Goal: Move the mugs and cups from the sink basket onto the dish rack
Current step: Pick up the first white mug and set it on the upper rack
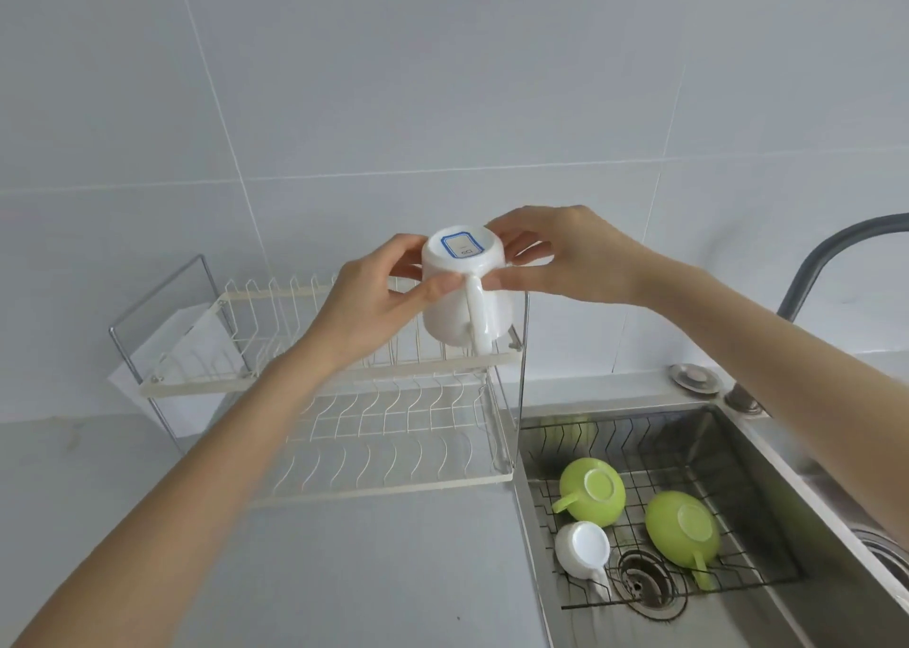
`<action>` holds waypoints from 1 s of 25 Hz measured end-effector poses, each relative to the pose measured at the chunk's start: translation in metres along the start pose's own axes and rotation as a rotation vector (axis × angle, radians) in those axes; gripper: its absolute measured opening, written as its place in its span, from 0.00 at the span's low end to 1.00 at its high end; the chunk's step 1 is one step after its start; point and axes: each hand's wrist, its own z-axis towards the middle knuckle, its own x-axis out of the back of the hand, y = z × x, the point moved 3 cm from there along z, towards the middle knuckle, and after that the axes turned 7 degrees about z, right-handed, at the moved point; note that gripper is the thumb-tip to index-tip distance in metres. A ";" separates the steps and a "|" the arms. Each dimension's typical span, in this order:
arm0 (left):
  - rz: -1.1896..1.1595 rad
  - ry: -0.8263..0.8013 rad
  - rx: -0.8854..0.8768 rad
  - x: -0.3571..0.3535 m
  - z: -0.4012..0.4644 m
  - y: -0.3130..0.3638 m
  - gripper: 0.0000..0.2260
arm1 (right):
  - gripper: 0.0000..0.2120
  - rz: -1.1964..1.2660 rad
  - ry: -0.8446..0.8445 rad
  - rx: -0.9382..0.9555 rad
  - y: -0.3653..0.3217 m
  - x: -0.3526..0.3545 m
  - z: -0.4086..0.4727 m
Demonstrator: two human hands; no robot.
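I hold a white mug (455, 313) upside down, base with a blue-edged label facing me, handle toward me. My left hand (378, 298) grips its left side and my right hand (565, 253) pinches its right side near the base. The mug hangs over the right end of the upper tier of the cream two-tier dish rack (315, 376). In the black wire sink basket (688, 440) lie two green cups (592, 490) (681, 529) and a small white cup (583, 546), all bottom up.
The steel sink (767, 613) holds the basket, with its drain (644, 581) near the front. A grey faucet (826, 258) arches in from the right. A tiled wall stands behind. Grey countertop (344, 573) spreads in front of the rack.
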 end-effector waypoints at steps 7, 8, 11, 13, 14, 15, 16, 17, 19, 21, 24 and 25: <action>-0.055 -0.107 0.084 0.008 0.052 -0.031 0.16 | 0.25 -0.095 -0.066 -0.048 0.012 -0.002 0.056; -0.025 -0.127 0.086 0.006 0.058 -0.037 0.16 | 0.27 -0.138 -0.095 -0.058 0.017 -0.005 0.064; 0.017 -0.200 0.120 -0.007 0.072 -0.061 0.18 | 0.31 -0.298 -0.200 -0.088 0.036 -0.019 0.084; 0.006 -0.270 0.171 -0.019 0.076 -0.081 0.19 | 0.31 -0.360 -0.273 -0.136 0.052 -0.032 0.097; 0.007 -0.301 0.197 -0.025 0.077 -0.090 0.19 | 0.32 -0.377 -0.310 -0.164 0.060 -0.038 0.102; 0.011 -0.328 0.215 -0.031 0.078 -0.098 0.19 | 0.31 -0.391 -0.346 -0.194 0.068 -0.044 0.106; 0.019 -0.349 0.225 -0.035 0.078 -0.103 0.19 | 0.31 -0.408 -0.376 -0.219 0.074 -0.049 0.109; 0.031 -0.367 0.232 -0.040 0.079 -0.108 0.19 | 0.31 -0.428 -0.398 -0.236 0.078 -0.053 0.111; 0.057 -0.399 0.251 -0.046 0.079 -0.115 0.18 | 0.31 -0.470 -0.431 -0.254 0.084 -0.061 0.113; 0.087 -0.427 0.268 -0.051 0.077 -0.120 0.17 | 0.31 -0.509 -0.454 -0.247 0.087 -0.067 0.114; 0.124 -0.441 0.285 -0.054 0.074 -0.125 0.19 | 0.30 -0.565 -0.456 -0.221 0.088 -0.071 0.115; 0.132 -0.442 0.291 -0.055 0.073 -0.126 0.20 | 0.30 -0.580 -0.453 -0.215 0.088 -0.072 0.115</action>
